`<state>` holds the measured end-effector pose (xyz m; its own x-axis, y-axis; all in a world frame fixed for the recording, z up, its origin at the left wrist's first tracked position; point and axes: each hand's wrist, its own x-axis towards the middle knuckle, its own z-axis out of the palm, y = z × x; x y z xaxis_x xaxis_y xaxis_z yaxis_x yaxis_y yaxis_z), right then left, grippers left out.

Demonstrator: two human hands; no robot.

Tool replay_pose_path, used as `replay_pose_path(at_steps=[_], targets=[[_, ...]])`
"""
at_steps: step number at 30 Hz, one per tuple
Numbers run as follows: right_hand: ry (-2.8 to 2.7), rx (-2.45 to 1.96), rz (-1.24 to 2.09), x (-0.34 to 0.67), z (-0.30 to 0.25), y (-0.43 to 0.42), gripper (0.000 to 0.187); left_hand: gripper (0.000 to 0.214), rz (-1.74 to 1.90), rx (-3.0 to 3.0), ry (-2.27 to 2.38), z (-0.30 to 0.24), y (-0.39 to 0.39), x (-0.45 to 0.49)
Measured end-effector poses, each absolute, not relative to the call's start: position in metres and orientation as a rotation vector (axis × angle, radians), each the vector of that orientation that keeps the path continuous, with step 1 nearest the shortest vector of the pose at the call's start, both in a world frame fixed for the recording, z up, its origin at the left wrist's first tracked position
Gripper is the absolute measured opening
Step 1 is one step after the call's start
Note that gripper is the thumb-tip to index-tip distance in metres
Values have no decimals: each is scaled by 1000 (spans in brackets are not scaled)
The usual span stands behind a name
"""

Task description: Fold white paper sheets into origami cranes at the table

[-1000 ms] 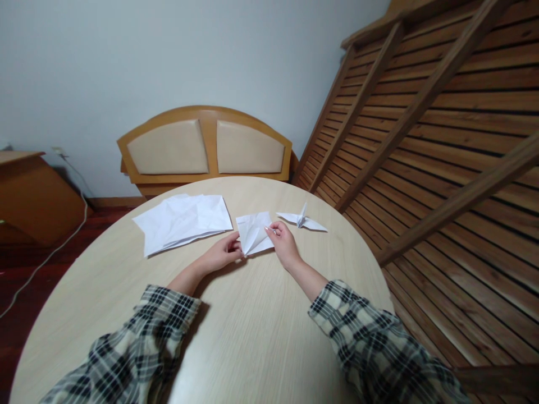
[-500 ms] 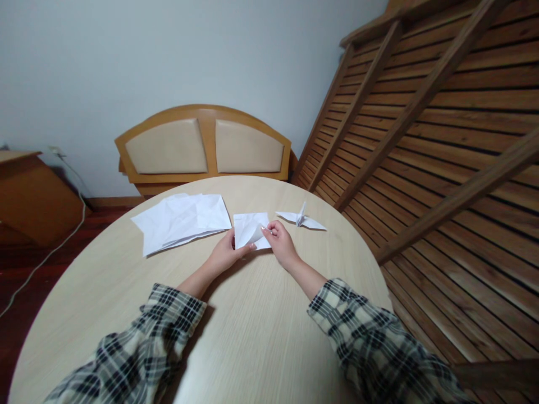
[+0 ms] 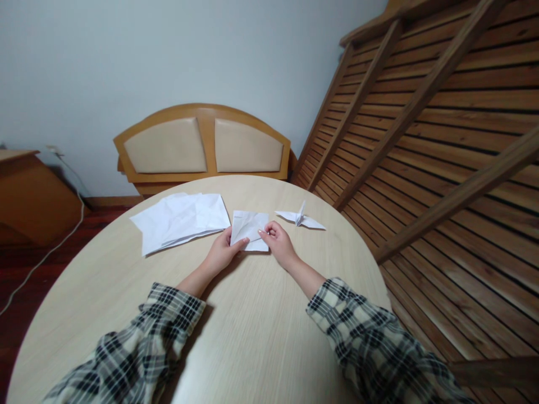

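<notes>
Between my two hands is a small folded square of white paper [image 3: 248, 225], creased and held just over the table. My left hand [image 3: 224, 248] grips its left edge, thumb on top and fingers behind. My right hand [image 3: 279, 242] pinches the paper at its right side, where a folded layer runs across the lower part. A white paper crane [image 3: 300, 217] with spread wings stands on the table just beyond my right hand. To the left lies a stack of creased white paper sheets [image 3: 181, 221].
The round light-wood table [image 3: 248, 336] fills the foreground. Behind it stands a headboard [image 3: 206, 140] with two beige panels against the wall. A slatted wooden frame [image 3: 442, 140] leans at the right. A white cable [image 3: 54, 247] runs down beside a wooden cabinet [image 3: 37, 196] at the left.
The lifted lower right flap of the folded paper now lies flatter. My left thumb has moved up and slightly left along the paper. The crane and the stack have stayed in place.
</notes>
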<state>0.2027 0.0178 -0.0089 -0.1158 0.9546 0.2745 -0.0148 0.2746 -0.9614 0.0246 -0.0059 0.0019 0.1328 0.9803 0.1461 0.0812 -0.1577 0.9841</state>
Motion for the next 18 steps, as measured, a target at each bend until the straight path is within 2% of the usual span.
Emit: replay_pose_path(at_steps=[8,18], targets=[[-1402,-943,1086,203,-13,19,28,30,1185,1406,1132,5,-7,26],[-1386,-984,1093,205,-22,24,32,39,1230,1384,1150,3,-6,25]])
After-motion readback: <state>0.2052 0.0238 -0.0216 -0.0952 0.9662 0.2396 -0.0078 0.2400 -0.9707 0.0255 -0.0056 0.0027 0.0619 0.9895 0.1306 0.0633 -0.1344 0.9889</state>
